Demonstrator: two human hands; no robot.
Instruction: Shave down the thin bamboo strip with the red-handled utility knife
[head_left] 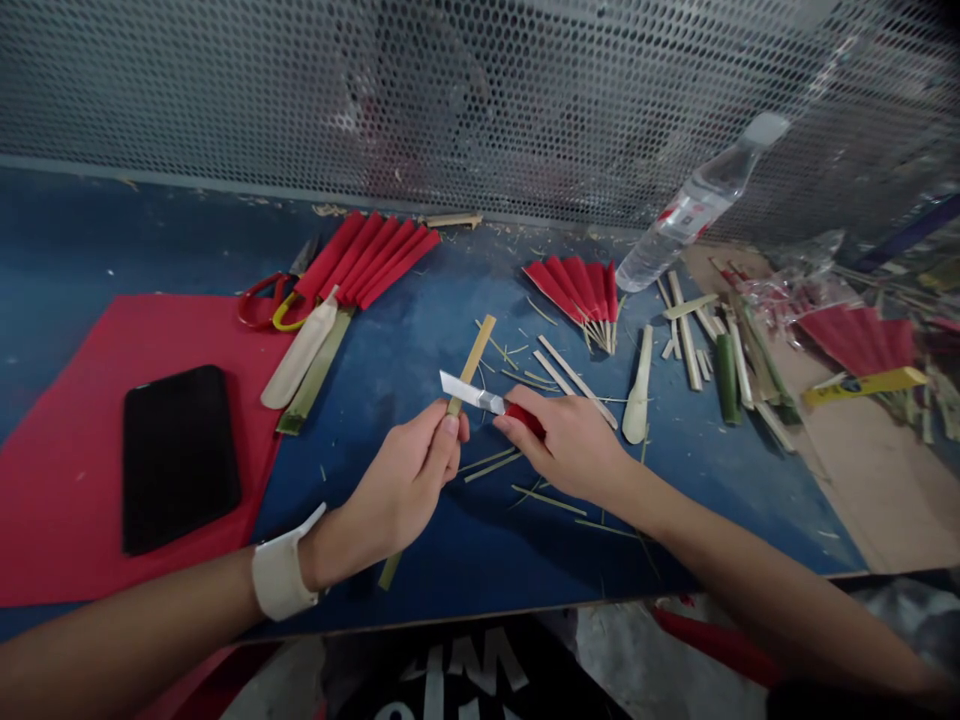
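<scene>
My left hand (412, 470) is closed around a narrow bamboo strip (478, 350), which sticks up beyond the thumb and slants to the right. In my right hand (574, 440) is a red-handled knife (480, 396), probably a utility cutter, its blade lying across the strip just above the left thumb. Thin bamboo shavings (551, 498) are scattered on the blue table below and around both hands. Two pale sticks (562, 370) lie beyond the right hand, and a spoon-shaped bamboo piece (637, 395) is to their right.
A folded red paper fan (382, 260), scissors (274, 300) and a phone (180, 455) on red paper (60, 450) are at left. A smaller red fan (577, 295) lies at centre back. A water bottle (697, 205) leans against the mesh panel (300, 100); bamboo pieces (727, 380) lie right.
</scene>
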